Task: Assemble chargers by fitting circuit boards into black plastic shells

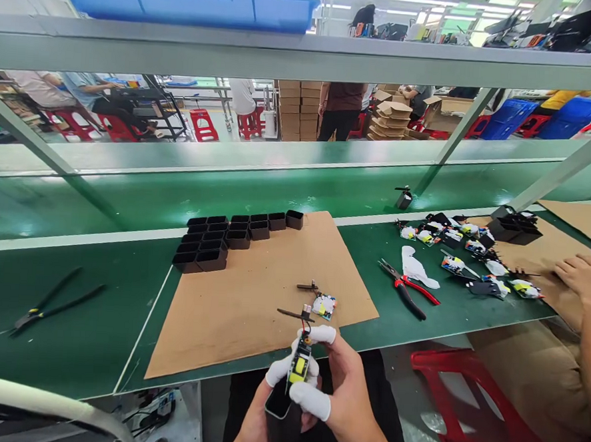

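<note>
Low in the middle, below the bench edge, both my hands work close together, white finger cots on the fingertips. My left hand (263, 416) is wrapped round a small black plastic case (279, 421). My right hand (344, 401) pinches a small circuit board (299, 364) with a yellow part, standing upright at the case's mouth with its wires and black connector pointing up. Another loose circuit board with wires (323, 305) lies on the brown cardboard sheet (251, 292) just beyond my hands. Rows of several empty black cases (227, 238) stand at the sheet's far left corner.
Red-handled pliers (407, 289) and a white scrap lie right of the sheet. Black tongs (50, 303) lie at left on the green bench. Several more boards (466, 255) are piled at right, near another person's hand (580, 275). A red stool (470, 392) stands below.
</note>
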Tool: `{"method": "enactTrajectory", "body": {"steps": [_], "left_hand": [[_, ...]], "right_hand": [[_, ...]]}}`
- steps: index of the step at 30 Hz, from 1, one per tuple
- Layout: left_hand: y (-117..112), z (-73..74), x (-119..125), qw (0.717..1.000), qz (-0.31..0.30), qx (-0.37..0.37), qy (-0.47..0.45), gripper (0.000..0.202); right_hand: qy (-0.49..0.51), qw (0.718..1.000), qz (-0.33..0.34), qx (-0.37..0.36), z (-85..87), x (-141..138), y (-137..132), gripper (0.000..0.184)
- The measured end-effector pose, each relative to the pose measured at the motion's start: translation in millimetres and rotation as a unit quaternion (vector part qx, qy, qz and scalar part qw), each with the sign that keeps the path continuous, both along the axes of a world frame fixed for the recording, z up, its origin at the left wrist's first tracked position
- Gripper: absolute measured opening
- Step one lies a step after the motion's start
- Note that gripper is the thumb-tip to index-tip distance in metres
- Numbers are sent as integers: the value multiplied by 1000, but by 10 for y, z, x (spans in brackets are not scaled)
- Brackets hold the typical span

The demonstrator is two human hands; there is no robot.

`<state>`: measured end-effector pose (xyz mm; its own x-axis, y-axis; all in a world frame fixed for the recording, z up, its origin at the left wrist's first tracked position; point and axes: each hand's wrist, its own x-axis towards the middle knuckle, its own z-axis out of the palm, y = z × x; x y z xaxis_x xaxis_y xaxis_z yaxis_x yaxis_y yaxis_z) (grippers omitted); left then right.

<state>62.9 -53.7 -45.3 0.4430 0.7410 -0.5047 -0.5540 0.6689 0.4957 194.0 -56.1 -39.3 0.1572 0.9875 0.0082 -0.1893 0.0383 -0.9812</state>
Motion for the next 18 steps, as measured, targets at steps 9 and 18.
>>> {"method": "enactTrajectory", "body": {"steps": [9,18], "left_hand": [[-103,-329,-13,969,164,32,184,63],[569,-230,-326,880,238,186,365,62]], "right_hand": [[-243,963,-95,68,155,-18,45,43],[-384,900,-138,156,-166,201,582,43]]}}
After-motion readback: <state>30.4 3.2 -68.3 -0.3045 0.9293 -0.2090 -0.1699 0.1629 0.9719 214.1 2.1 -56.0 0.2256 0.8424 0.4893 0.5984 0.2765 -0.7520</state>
